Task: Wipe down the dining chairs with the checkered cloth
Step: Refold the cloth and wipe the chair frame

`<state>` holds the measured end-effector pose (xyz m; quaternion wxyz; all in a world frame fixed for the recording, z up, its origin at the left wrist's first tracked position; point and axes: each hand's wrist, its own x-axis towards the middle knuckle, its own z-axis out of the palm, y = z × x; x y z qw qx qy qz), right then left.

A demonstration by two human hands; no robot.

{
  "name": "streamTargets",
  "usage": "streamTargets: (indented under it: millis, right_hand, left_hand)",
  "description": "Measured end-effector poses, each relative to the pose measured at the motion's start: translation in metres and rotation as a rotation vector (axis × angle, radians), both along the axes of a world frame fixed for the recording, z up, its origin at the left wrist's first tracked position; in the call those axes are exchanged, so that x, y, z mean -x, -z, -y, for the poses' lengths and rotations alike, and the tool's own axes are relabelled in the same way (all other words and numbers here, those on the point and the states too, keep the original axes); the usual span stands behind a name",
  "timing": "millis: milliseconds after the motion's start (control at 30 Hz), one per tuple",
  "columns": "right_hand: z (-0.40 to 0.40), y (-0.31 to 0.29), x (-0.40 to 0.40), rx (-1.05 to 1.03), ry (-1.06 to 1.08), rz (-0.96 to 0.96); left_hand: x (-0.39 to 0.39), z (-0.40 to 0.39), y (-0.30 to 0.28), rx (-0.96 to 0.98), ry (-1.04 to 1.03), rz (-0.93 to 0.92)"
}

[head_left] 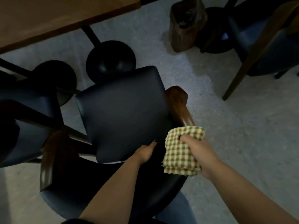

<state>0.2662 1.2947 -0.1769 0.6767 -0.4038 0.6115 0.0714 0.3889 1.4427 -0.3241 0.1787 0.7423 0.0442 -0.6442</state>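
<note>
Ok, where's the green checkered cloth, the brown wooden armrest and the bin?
green checkered cloth [182, 152], head view, its middle.
brown wooden armrest [179, 102], head view, upper end.
brown bin [182, 41], head view, front wall.

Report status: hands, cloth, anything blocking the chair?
Right hand grips checkered cloth on wooden armrest. Left hand at seat cushion rear edge. Nothing blocking.

Dim room — pale speckled floor [226, 126], wooden table [48, 18] on black round bases [110, 60], brown bin [186, 25].
</note>
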Motion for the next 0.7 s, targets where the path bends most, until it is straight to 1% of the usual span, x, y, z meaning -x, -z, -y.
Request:
streamTargets:
  millis: [67, 133, 200, 300, 400, 500, 700]
  right_hand:
    - [0.002, 0.002, -0.001, -0.033, -0.024, 0.003]
    - [0.005, 0.004, -0.001, -0.024, -0.041, -0.002]
    - [0.007, 0.003, 0.0, -0.002, -0.044, -0.007]
    - [0.007, 0.001, -0.002, 0.021, -0.048, -0.016]
    - [0.008, -0.002, -0.008, 0.034, -0.034, -0.016]
    - [0.012, -0.005, -0.019, 0.042, -0.043, 0.011]
    - [0.034, -0.016, -0.054, 0.093, -0.019, 0.042]
  left_hand:
    - [-0.003, 0.001, 0.005, 0.011, -0.107, -0.055]
    - [-0.005, 0.004, 0.008, 0.019, -0.204, -0.053]
    - [-0.003, 0.005, 0.007, -0.022, -0.247, -0.052]
    - [0.0, 0.004, 0.001, -0.089, -0.239, -0.014]
    - [-0.008, 0.006, -0.004, -0.099, -0.214, 0.028]
    - [-0.02, 0.012, -0.009, -0.089, -0.212, 0.042]
    - [-0.058, 0.04, -0.019, -0.012, -0.111, 0.087]
